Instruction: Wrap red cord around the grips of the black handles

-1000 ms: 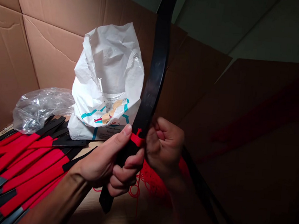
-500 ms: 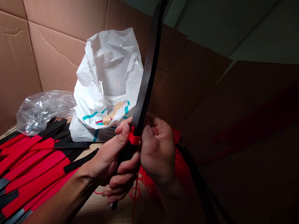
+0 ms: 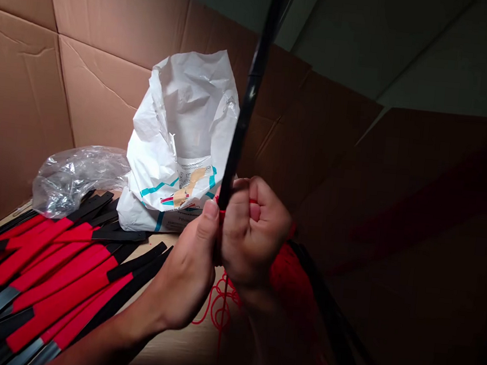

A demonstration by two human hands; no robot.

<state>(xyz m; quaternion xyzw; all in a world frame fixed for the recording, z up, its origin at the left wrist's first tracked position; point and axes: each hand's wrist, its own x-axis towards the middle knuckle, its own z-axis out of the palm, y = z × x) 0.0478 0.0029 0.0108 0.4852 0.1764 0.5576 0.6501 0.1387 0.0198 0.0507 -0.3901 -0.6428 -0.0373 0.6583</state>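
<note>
Black strip (image 3: 252, 91) upright in left grip (image 3: 190, 263)

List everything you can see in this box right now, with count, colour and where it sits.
black strip: one, black, upright in the middle, held at its lower part
red thread: one tangle, red, under and right of the hands; a few turns wound on the strip
wrapped strips: a pile, too many to count, black with red middles, lower left on the floor
clear bag: one, clear plastic, crumpled, behind the pile
white bag: one, white with teal print, standing behind the strip
cardboard walls: brown, left and back; right side in shadow
left hand: grip shut on the black strip, thumb at the winding
right hand: fist against the strip, red thread running into it
</note>
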